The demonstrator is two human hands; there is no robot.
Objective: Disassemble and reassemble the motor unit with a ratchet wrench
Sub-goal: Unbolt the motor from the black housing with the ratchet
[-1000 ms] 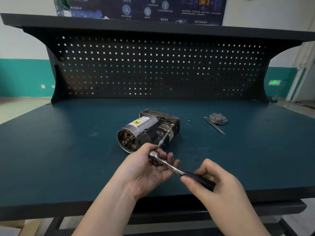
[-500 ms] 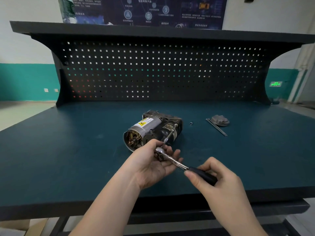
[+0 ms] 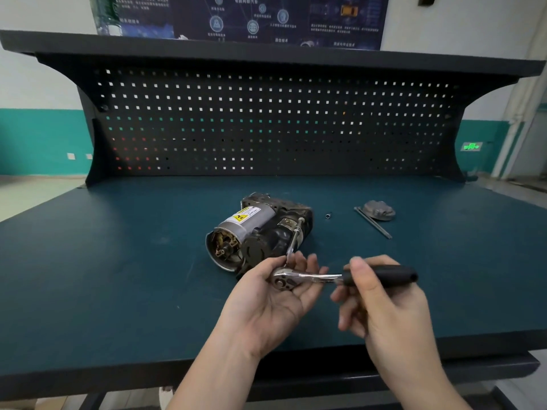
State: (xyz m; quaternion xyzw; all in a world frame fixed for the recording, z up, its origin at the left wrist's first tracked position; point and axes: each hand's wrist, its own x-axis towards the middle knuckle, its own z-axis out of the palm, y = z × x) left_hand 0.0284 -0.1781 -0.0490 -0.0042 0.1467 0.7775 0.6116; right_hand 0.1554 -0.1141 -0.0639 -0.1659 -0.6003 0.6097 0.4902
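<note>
2 hands [image 3: 275,303] [image 3: 381,303] hold the ratchet wrench [image 3: 331,276]: left grip loosely cups its head, right grip closed on the handle

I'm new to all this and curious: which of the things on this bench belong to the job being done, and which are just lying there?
In use: motor unit, ratchet wrench, left hand, right hand.

Lying aside, apart from the motor: grey metal cover, long bolts, small nut.

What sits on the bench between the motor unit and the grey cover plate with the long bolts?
In the head view, one small loose nut lies between the motor unit and the grey cover plate; otherwise bare bench.
</note>
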